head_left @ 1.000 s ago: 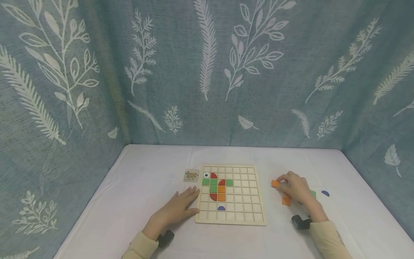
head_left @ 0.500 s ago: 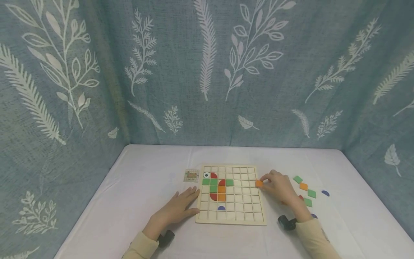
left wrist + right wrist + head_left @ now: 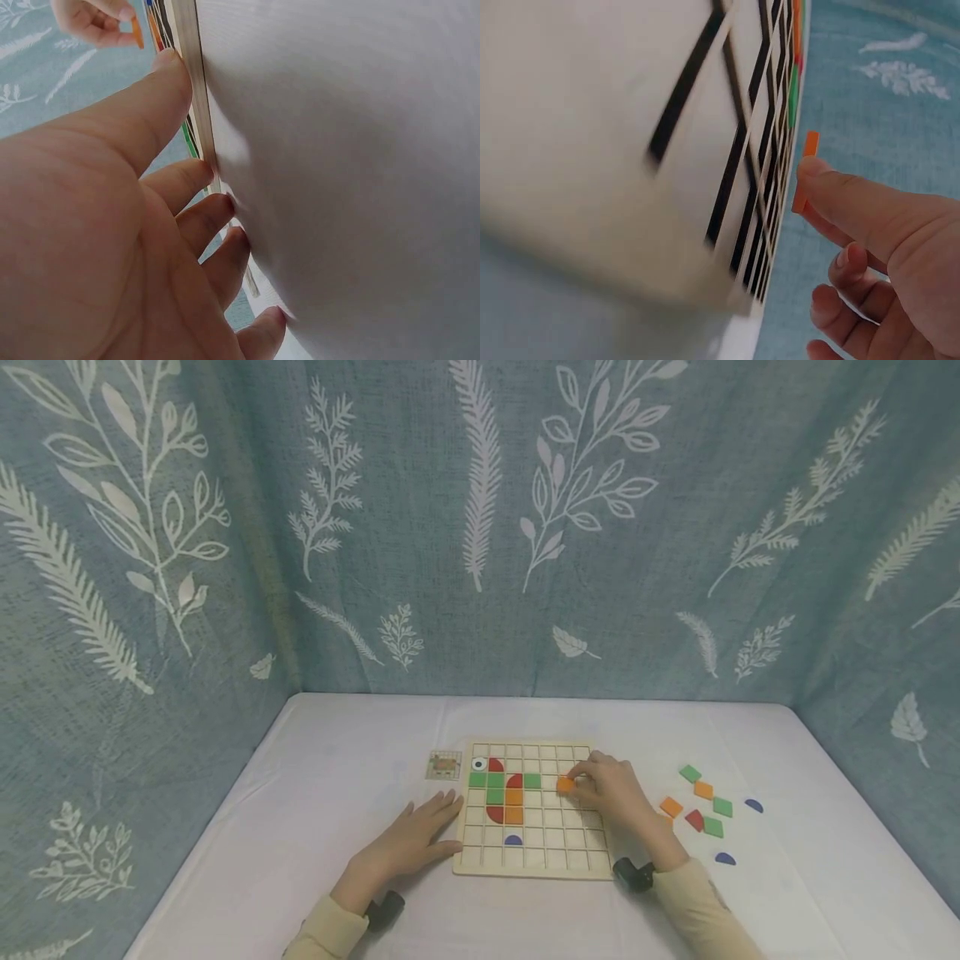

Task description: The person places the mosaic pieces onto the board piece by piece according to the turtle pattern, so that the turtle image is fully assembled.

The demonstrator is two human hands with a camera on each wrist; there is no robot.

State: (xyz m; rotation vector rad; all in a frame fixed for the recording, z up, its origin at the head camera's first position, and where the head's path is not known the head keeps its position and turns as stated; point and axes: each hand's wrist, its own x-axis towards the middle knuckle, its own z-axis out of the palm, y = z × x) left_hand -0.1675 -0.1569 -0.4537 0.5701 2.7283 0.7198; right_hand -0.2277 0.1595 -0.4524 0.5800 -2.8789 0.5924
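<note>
My right hand [image 3: 615, 789] pinches an orange square tile [image 3: 566, 785] between thumb and finger, over the right half of a wooden grid board [image 3: 555, 852]. In the right wrist view the tile [image 3: 805, 172] shows edge-on, raised off the board. Spread flat at the board's left edge, my left hand [image 3: 411, 843] touches the rim with thumb and fingertips. Set in the board's cells are a white eye tile [image 3: 478, 764], red quarter-round tiles [image 3: 496, 816], green squares [image 3: 495, 795], orange squares [image 3: 513, 815] and a blue half-round tile [image 3: 513, 841].
A small picture card [image 3: 444, 765] lies by the board's upper left corner. To the right, loose tiles are scattered on the white cloth: green squares [image 3: 722, 807], orange squares [image 3: 671, 807], a red piece [image 3: 695, 820] and blue half-rounds [image 3: 725, 858]. A patterned curtain [image 3: 525, 610] stands behind.
My right hand has picked up the orange tile from among the loose pieces and carried it left over the board. My left hand has stayed at the board's edge.
</note>
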